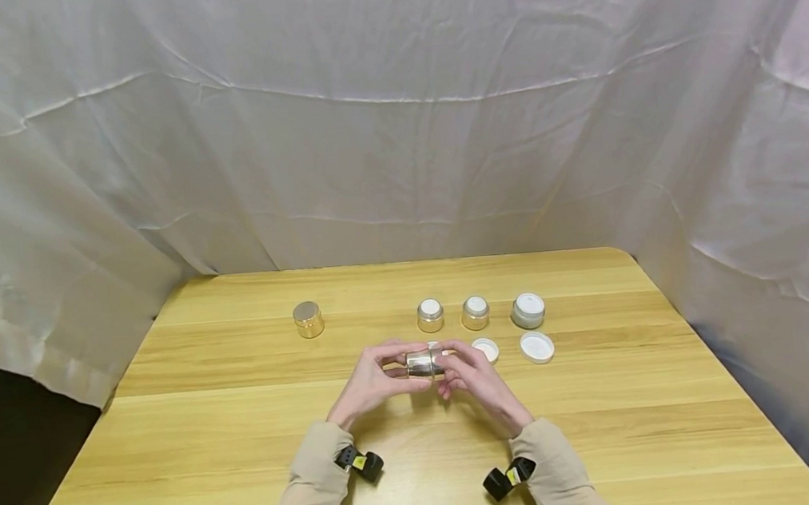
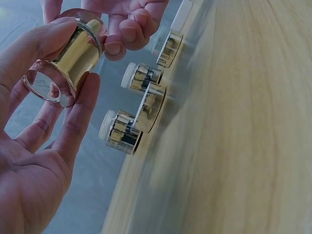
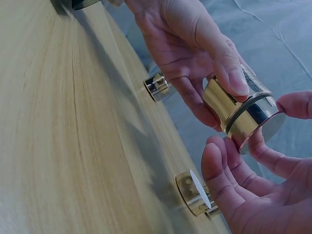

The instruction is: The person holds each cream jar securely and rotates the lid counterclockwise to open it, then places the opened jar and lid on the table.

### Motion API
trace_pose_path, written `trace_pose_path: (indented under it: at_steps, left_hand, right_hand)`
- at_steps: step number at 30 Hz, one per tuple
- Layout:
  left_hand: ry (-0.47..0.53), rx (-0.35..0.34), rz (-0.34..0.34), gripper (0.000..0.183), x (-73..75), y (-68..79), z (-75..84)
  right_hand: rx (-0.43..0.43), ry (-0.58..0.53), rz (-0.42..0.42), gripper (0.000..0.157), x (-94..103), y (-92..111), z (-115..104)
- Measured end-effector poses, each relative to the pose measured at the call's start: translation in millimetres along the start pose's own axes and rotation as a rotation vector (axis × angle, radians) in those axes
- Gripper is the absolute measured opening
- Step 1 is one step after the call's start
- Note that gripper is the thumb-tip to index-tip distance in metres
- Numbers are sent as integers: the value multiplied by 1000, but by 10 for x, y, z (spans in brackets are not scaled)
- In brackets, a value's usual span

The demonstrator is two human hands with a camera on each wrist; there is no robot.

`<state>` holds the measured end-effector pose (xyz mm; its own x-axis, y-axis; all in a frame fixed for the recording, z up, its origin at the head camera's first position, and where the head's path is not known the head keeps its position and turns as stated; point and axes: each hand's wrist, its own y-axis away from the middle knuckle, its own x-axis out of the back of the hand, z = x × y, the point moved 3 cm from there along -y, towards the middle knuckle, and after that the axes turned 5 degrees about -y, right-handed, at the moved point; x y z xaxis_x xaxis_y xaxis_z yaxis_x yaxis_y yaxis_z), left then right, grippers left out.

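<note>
Held item: gold jar point(image 1: 418, 364), lying on its side between the fingertips of both hands, above the table point(image 1: 605, 395). Left hand point(image 1: 372, 380): thumb and fingers pinch the jar body, fingers slightly apart around it. Right hand point(image 1: 476, 378): thumb and fingertips pinch the cap point(image 3: 254, 122). A narrow dark seam runs between cap and body; whether the thread is engaged, cannot tell.

Progress, judged from layout: three jars stand without their caps just beyond the right fingers: first uncapped jar point(image 1: 431, 323), second uncapped jar point(image 1: 476, 322) and, farthest right, pale jar point(image 1: 527, 319). Three lids lie between these and the fingers: first gold lid point(image 2: 151, 108), partly hidden by the hands in the head view, second gold lid point(image 1: 486, 350) and white lid point(image 1: 537, 347). Capped jar point(image 1: 308, 321) stands beyond the left fingers, to the left. So: three separated, two with caps in place, one of these in hand.

Materials: held jar mirror-bright, waisted, glossy base ring with faint print, illegible. Gold lids look metallic outside, white and smooth inside. Uncapped tops whitish, probably plastic inserts. Pale jar squat, greyish. Table light, wood-grained; creased satiny cloth point(image 1: 396, 157) behind.
</note>
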<state>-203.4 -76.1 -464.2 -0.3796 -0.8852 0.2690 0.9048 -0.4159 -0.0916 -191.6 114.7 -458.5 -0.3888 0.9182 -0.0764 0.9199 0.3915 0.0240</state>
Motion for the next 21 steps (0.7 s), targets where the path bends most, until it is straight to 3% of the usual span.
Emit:
trace_pose_path:
  at_steps: [13,21]
  left_hand:
    - [1,-7,3,57,2,6,10]
    - [-3,-8,12,55,5,6,21]
  right_hand:
    - [26,-1,-14,44,-7,-12,-3]
    - [20,-7,22,40,-27,-19,3]
